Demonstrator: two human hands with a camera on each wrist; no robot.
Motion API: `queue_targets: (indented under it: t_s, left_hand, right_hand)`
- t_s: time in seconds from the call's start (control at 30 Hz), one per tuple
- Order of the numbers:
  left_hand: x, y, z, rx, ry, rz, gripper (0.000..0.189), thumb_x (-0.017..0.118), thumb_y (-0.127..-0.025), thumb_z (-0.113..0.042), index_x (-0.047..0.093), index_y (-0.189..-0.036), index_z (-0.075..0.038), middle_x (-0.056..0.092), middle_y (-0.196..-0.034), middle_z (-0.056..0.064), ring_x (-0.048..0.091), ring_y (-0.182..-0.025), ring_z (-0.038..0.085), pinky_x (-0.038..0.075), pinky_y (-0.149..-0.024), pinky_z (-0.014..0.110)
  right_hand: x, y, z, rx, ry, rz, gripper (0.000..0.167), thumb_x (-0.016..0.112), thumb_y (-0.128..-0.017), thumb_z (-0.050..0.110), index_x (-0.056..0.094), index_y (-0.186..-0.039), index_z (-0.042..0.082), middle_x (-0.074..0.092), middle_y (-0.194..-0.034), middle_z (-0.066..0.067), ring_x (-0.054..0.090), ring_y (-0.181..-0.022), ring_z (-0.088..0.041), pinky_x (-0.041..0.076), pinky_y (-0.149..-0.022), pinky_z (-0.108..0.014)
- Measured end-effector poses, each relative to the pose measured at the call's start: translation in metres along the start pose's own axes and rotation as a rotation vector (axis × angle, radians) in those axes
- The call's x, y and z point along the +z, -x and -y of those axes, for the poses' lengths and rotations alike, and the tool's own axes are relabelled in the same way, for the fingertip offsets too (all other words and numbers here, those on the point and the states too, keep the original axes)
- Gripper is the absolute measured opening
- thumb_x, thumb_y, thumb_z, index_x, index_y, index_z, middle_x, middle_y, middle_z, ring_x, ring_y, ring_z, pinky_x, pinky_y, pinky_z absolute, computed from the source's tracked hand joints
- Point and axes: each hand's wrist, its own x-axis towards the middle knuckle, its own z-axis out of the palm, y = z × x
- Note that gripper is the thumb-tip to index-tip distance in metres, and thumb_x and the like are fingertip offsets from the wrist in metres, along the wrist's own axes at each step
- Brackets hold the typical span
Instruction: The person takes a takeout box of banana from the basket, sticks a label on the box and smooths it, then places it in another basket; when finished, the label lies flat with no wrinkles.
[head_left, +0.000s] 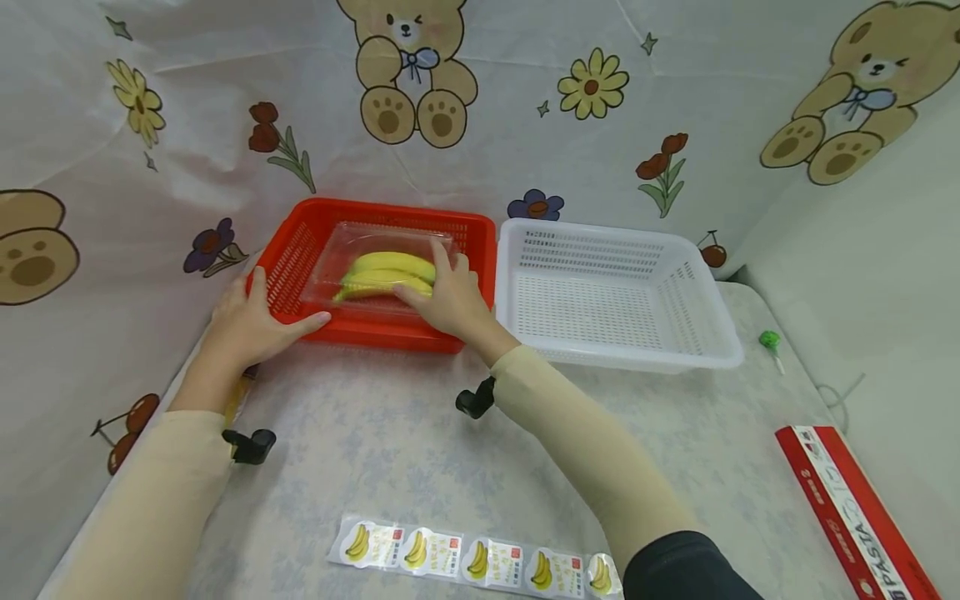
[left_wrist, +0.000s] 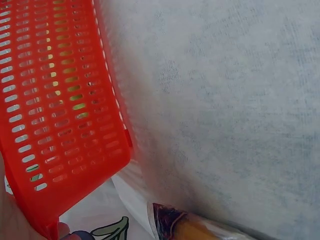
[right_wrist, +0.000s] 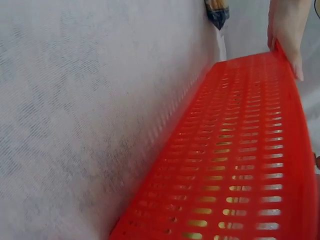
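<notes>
A clear plastic box (head_left: 327,271) with yellow bananas (head_left: 390,271) inside lies in the red basket (head_left: 288,287). My right hand (head_left: 453,300) holds the box at its right end, with the thumb over the front part and the index finger along the far right corner. My left hand (head_left: 243,325) grips the basket's front left corner, thumb lying along the front rim. In the right wrist view the left hand (right_wrist: 289,37) shows at the basket's far corner. Yellow shows through the slots of the basket wall (left_wrist: 65,130) in the left wrist view.
A white basket (head_left: 618,354) stands right beside the red one. At the front edge lies a strip of banana stickers (head_left: 468,558). A red box (head_left: 855,508) and a small green-topped stick (head_left: 770,340) are on the right. A yellow-and-dark packet (left_wrist: 187,225) lies near the left forearm.
</notes>
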Motion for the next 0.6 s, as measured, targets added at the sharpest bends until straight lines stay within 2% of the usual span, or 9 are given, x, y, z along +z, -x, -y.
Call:
queue_targets:
  t_s: [0.23, 0.43, 0.6]
  left_hand:
    - [0.000, 0.000, 0.000, 0.003, -0.021, 0.000, 0.136, 0.054, -0.073, -0.087, -0.013, -0.156, -0.002, -0.003, -0.159, 0.037, 0.008, -0.139, 0.065, 0.020, -0.105, 0.080]
    - [-0.001, 0.001, -0.001, -0.002, -0.031, -0.001, 0.135, 0.055, -0.074, -0.085, -0.013, -0.156, -0.002, -0.001, -0.158, 0.037, 0.010, -0.138, 0.066, 0.024, -0.102, 0.080]
    - [-0.002, 0.003, -0.002, -0.011, -0.029, 0.011, 0.135, 0.055, -0.074, -0.085, -0.013, -0.156, -0.002, -0.001, -0.158, 0.037, 0.010, -0.137, 0.066, 0.026, -0.101, 0.080]
  right_hand:
    - [0.010, -0.011, -0.001, 0.103, -0.053, 0.064, 0.104, 0.060, -0.084, 0.071, 0.001, -0.160, 0.032, 0.010, -0.165, -0.019, 0.022, -0.148, -0.048, 0.033, -0.111, -0.066]
    - [0.014, -0.020, -0.004, 0.173, -0.089, 0.123, 0.107, 0.053, -0.082, 0.078, -0.003, -0.160, 0.032, 0.012, -0.165, -0.020, 0.020, -0.151, -0.043, 0.028, -0.115, -0.065]
    - [0.014, -0.024, -0.007, 0.204, -0.152, 0.165, 0.106, 0.055, -0.083, 0.076, -0.006, -0.159, 0.035, 0.011, -0.167, -0.015, 0.009, -0.154, -0.040, 0.025, -0.115, -0.066]
